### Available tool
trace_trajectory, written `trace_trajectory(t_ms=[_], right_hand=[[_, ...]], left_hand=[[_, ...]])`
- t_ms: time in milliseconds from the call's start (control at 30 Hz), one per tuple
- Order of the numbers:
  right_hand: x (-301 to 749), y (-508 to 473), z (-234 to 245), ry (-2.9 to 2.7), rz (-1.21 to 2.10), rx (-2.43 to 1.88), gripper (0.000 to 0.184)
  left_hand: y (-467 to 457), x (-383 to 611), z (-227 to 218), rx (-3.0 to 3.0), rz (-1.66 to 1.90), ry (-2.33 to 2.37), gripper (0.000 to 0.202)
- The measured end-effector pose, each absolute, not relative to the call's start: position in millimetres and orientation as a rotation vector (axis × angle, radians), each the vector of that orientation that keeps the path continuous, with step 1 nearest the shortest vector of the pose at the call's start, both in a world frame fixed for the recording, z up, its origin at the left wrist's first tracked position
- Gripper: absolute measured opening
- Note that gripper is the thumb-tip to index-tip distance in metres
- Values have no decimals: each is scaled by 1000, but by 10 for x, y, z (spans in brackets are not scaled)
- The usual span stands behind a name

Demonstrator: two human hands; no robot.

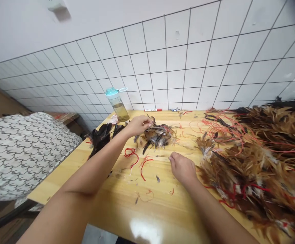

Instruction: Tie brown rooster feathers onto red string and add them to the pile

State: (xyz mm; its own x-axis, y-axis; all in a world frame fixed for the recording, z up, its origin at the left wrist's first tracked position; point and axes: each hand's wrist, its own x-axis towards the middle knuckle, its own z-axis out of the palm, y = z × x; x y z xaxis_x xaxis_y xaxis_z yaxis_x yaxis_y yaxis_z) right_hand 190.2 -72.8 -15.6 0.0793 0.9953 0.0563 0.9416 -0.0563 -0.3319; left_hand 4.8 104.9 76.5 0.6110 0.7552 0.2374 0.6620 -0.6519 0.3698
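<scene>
My left hand (138,125) reaches over a loose pile of dark and grey feathers (160,135) in the middle of the table. Its fingertips are pinched together on a small brown feather (152,119) at the top of the pile. My right hand (183,167) is closed just above the tabletop, nearer to me and to the right. A thin feather (162,156) lies by its thumb; whether the fingers hold anything is hidden. Between my arms lie a looped red cord (131,152) and a shorter red strand (143,169).
Brown feather bundles (254,169) tied with red cord cover the right side. Behind them are tangled red string (223,127) and black scissors (218,120). A bottle (120,110), black feathers (100,137) and markers (153,110) lie farther back. Patterned fabric (27,149) is at left.
</scene>
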Motion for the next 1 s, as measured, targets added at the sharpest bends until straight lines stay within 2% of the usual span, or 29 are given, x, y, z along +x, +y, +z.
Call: trace_trajectory(t_ms=[167, 367, 700, 867, 1000], right_hand=[[1960, -701, -220, -1757, 276, -2060, 28], [2000, -669, -300, -1557, 126, -1887, 21], [1942, -689, -262, -1466, -4, -1968, 28], [1925, -704, -262, -1561, -147, -1946, 27], [1926, -708, -265, -1609, -218, -1934, 26]], left_hand=[[742, -373, 554, 2557, 601, 1321, 16], [600, -765, 297, 2451, 387, 1515, 13], [449, -788, -34, 2380, 362, 1461, 6], [409, -782, 23, 2489, 565, 1578, 15], [331, -641, 63, 2574, 733, 1519, 15]])
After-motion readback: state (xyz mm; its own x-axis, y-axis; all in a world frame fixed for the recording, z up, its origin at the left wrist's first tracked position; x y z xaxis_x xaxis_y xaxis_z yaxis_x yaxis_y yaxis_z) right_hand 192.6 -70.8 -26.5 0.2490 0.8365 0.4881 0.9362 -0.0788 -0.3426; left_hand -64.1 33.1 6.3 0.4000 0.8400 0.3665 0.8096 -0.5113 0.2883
